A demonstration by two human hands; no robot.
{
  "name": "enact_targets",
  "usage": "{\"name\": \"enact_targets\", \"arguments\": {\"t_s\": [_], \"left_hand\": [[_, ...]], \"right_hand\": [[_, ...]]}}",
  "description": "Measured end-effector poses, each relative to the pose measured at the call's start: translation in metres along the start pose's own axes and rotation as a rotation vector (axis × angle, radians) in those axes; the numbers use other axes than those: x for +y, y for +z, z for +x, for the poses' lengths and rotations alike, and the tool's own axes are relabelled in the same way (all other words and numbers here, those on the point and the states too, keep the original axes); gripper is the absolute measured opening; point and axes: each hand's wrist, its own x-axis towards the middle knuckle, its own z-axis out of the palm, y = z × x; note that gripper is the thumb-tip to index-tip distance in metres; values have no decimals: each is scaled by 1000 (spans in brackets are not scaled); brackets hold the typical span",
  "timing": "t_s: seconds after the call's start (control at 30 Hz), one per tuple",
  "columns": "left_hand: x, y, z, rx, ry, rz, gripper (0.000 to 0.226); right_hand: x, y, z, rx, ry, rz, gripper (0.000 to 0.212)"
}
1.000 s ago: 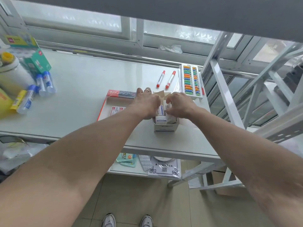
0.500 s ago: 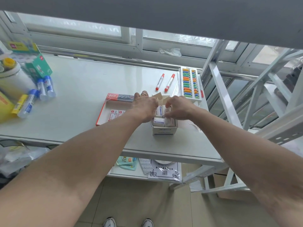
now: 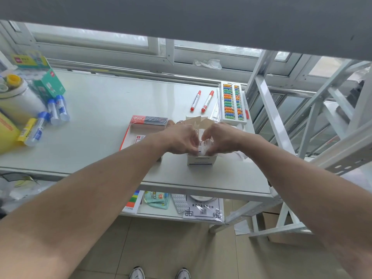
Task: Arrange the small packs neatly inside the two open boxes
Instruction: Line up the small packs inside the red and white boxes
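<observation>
A small white open box (image 3: 201, 159) stands near the table's front edge, its flaps (image 3: 198, 120) up behind. Both hands meet over its mouth. My left hand (image 3: 181, 138) and my right hand (image 3: 222, 138) pinch a small white pack (image 3: 205, 146) that sits tilted in the box top. Other packs inside are mostly hidden by my fingers. To the left lies a flat red-edged open box (image 3: 128, 135) with a pack (image 3: 140, 138) in it, partly covered by my left forearm.
Two red markers (image 3: 201, 101) and a coloured abacus (image 3: 232, 102) lie behind the boxes. Glue bottles (image 3: 54, 109), a green carton (image 3: 49, 84) and a white jar (image 3: 18, 97) crowd the table's left end. A metal rack (image 3: 302, 117) stands right. A lower shelf (image 3: 177, 204) holds packets.
My hands have closed in tighter over the small box, and the pack between them has tipped. The camera view has shifted slightly.
</observation>
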Motion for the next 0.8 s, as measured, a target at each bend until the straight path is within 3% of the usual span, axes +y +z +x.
{"name": "enact_targets", "arguments": {"t_s": [0.13,0.23,0.43,0.6,0.8], "left_hand": [[-1,1,-5,37,18,-8,29],[-2,4,-9,155,41,6,28],[-5,20,-11,277,36,22,26],[-4,13,-6,185,-10,-40,21],[2,3,4,-27,-34,72,27]], "right_hand": [[8,1,-1,62,-13,86,49],[16,-1,-5,113,-27,186,50],[25,11,-12,114,-26,254,33],[26,14,-11,127,-27,258,28],[26,13,-12,126,-31,250,30]]}}
